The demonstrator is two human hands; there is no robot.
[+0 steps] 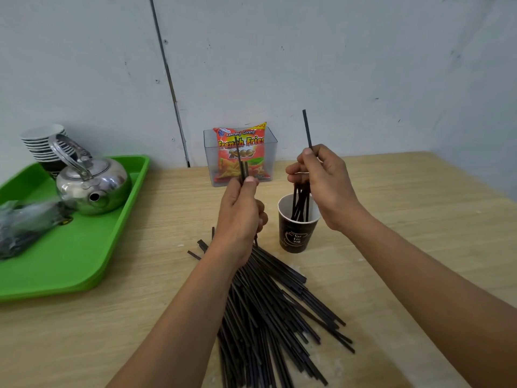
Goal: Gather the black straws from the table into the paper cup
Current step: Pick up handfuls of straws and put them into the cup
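**Around my bench**

A green tray (70, 261) lies at my left on the wooden bench (419, 219). On it stand a steel kettle (92, 189), spout toward me, a stack of cups (44, 144) behind it, and a dark plastic bag (25, 222) just left of it. Against the grey wall (335, 65) stands a clear box (268, 152) holding a red snack packet (240, 152).

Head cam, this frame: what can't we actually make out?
1. Head view: the number of straws in the paper cup. The right hand and the cup wall hide them.
2. Head view: the full straw pile. The bottom edge cuts it off, and the left hand and arm cover its far end.
3. Head view: the dark bundle on the green tray. It is too blurred to identify.
4. Head view: the cup's print. It is too small to read.
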